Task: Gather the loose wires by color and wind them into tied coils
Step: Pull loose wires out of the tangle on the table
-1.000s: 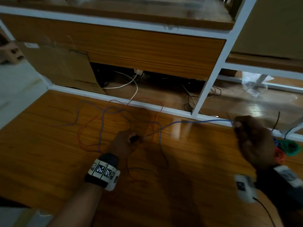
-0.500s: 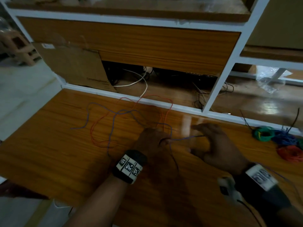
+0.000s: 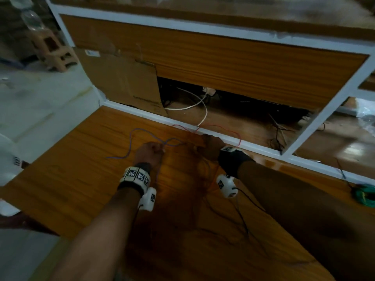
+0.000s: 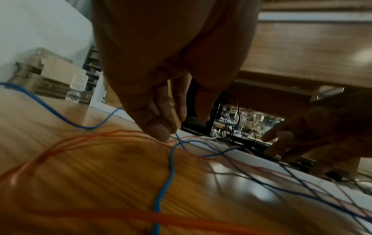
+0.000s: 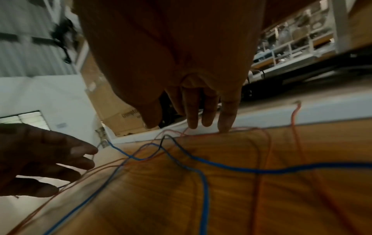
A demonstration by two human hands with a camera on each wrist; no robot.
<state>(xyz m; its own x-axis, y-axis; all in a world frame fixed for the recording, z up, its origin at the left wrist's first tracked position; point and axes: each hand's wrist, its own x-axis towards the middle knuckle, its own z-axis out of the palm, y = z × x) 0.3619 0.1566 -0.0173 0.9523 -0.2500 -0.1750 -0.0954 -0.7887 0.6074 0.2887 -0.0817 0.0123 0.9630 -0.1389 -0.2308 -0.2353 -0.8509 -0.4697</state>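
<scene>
Since the earlier frames both of my hands have moved up the wooden tabletop [image 3: 85, 179] toward the white frame rail [image 3: 263, 148] at its far edge, and the blue wire [image 4: 168, 179] no longer runs taut between them. My left hand [image 3: 150, 154] sits left of centre, its fingertips [image 4: 159, 132] angled down at the board. In the left wrist view the thumb and forefinger meet on the blue wire where it crosses over itself, pinching it just above the surface. From that crossing one run of blue heads back toward my wrist, while another loops away left across the board. My right hand [image 3: 212, 146] lies close beside the rail, well right of the left hand. In the right wrist view its fingers [image 5: 226, 120] hang straight and spread, with the outermost fingertip pressing down on the thin red wires [image 5: 261, 159] at the edge of the wood; none of these fingers is curled round anything. Red wires fan over the tabletop between and in front of both hands, and one red loop [image 3: 233, 130] rides up onto the rail. A dark wire [image 5: 173, 147] crosses the blue one near the right fingertips. Further right on the tabletop lies a green coil [image 3: 364, 194], well apart from both hands. Behind the rail a sheet of cardboard [image 3: 123, 80] leans against the shelf unit, with a white cable [image 3: 194, 105] beside it.
</scene>
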